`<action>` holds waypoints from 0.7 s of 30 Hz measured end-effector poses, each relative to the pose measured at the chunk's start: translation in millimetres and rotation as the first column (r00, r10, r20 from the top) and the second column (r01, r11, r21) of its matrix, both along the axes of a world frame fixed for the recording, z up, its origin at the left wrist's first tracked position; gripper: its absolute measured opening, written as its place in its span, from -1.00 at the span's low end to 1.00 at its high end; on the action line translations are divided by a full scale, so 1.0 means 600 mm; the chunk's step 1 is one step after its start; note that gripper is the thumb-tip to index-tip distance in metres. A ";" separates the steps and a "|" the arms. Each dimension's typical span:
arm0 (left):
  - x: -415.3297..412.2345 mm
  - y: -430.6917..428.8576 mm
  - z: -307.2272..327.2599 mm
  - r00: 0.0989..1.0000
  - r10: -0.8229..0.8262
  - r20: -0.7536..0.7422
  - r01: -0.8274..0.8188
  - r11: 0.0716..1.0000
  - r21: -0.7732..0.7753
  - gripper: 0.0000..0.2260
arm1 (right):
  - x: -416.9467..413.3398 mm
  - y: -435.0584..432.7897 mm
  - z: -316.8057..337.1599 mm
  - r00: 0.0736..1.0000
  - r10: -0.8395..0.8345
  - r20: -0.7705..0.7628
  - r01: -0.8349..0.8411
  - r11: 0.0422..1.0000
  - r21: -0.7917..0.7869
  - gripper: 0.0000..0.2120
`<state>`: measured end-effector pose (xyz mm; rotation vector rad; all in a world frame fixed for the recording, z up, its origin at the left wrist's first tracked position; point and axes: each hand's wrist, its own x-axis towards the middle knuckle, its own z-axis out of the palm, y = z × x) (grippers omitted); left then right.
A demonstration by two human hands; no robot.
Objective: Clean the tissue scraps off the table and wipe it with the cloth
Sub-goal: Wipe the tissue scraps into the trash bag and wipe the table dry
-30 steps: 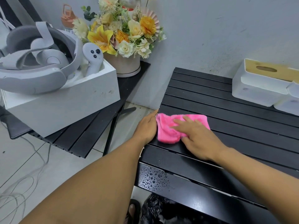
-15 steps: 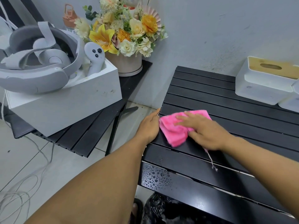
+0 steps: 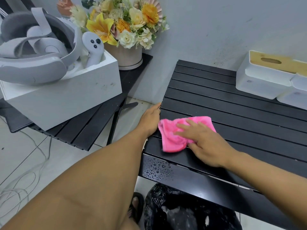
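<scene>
A pink cloth (image 3: 171,136) lies bunched on the black slatted table (image 3: 232,103) near its left edge. My right hand (image 3: 204,143) presses flat on the cloth's right half, fingers spread over it. Just left of the cloth, my left hand (image 3: 149,121) rests against the table's left edge, its fingers hidden along the side. No tissue scraps show on the tabletop. Water drops (image 3: 157,168) bead on the front rim.
White tissue box with a wooden lid (image 3: 265,73) stands at the back right by another white container (image 3: 295,93). A black bin bag (image 3: 182,211) sits below the front edge. At left, a second black table holds a white box with a headset (image 3: 58,90) and a flower pot (image 3: 127,55).
My right hand has slid the cloth back and forth along the left part of the table, ending slightly nearer the front edge. The left hand stayed at the table's left edge.
</scene>
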<state>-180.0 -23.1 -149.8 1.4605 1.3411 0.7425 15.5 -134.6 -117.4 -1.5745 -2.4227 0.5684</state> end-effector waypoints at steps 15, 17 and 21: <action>0.003 -0.004 0.000 0.999 0.006 -0.031 -0.006 1.000 0.010 -0.57 | 0.067 0.010 0.015 0.978 0.205 0.049 -0.205 0.979 0.009 -0.51; 0.004 -0.002 -0.003 0.999 0.001 -0.047 -0.001 1.000 -0.002 -0.58 | 0.052 0.064 0.011 0.999 0.032 0.013 -0.032 0.999 -0.009 -0.46; 0.003 -0.003 0.001 1.000 -0.004 -0.019 0.004 1.000 -0.006 -0.67 | 0.002 0.110 -0.006 0.983 -0.180 0.036 0.180 0.984 -0.010 -0.49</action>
